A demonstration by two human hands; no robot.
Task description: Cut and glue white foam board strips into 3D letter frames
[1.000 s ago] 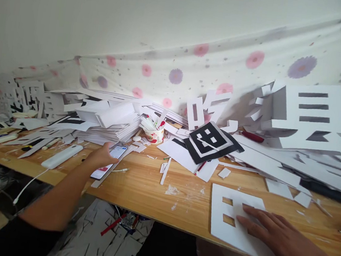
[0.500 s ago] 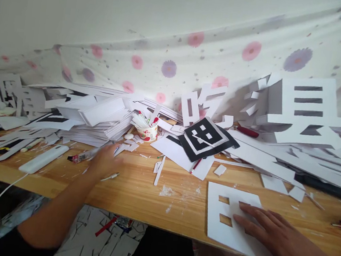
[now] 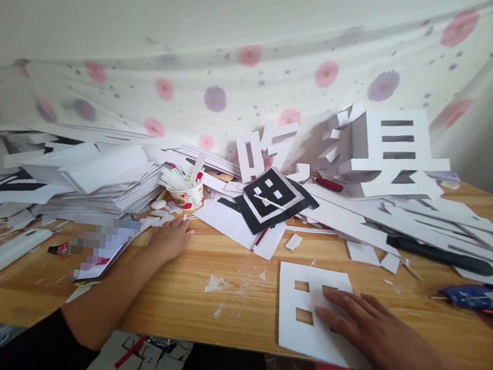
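White flat panel, stiff smooth board by the look, lies at the table's front edge, its near side about level w/ the rim, R hand on top. R fingers straight, slightly spread, resting flat on it, not clenched; thumb down by the near edge, can't tell if it presses underneath. L hand is palm-down on the wood at mid-L, fingertips by small white scraps; fingers loosely bent, can't tell if they pinch anything. Room to move: stretch of wood w/ chalky smears btwn L hand and panel, plus more wood R of the panel up to blue glue gun, nozzle pointing L. Back side is tight: stack of white sheets w/ ragged edges, printed cup full of thin items, black diamond-shaped cutout w/ sq. holes, long white strips overlapping to the R. Phone, partly pixelated, lies near L forearm. Flowered cloth, thin and creased, hangs behind; block-like white 3D character stands vs. it. Panel itself: plain white, roughly rect., 2 sq. openings showing wood at its L, others partly under R fingers.
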